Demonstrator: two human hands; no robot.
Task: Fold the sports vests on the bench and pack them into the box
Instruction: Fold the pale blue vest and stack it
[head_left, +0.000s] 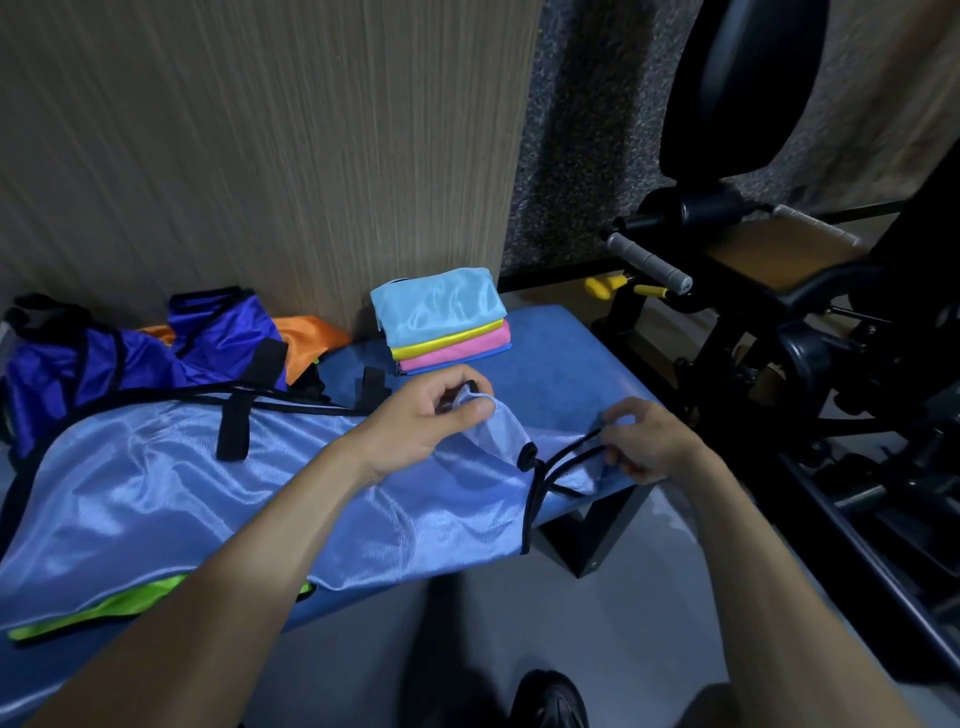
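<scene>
Far left of frame: dark blue vest heaped on the bench, an orange one behind it. Lower left: lime-green vest peeking from under the light blue vest spread across the bench. Centre, further back: folded stack, pale blue over yellow and pink. My left hand has its fingers pinching a corner of the light blue vest, lifted. My right hand, right of centre, grips the vest's edge by its black trim. Far right: black gym machine.
</scene>
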